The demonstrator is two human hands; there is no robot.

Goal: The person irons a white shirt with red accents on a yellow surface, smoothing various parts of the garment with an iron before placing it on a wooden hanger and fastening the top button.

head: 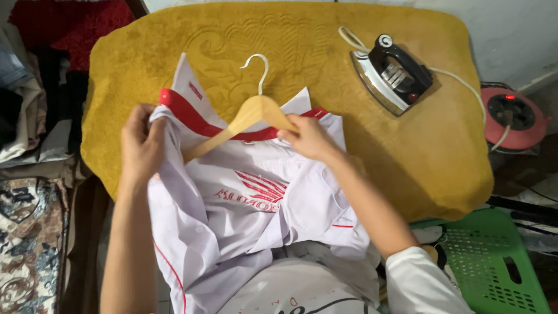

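Mustard-yellow padded ironing surface [407, 151] under a white shirt [244, 209] and an iron [390, 72].

The light over my work is warm and fairly bright, falling from above and a little to my left. My right forearm throws a soft shadow across the yellow cover [407, 168] toward its right edge, and the iron [390, 72] casts a short dark one beside itself. The white shirt [232, 215] is close to washed out where the light hits it, though its folds still read. The chrome side of the iron shows a small glare. Focus is sharp in the middle; my left hand [141, 145] is slightly smeared. The left and right edges fall dim, and straight lines bow outward near the corners.
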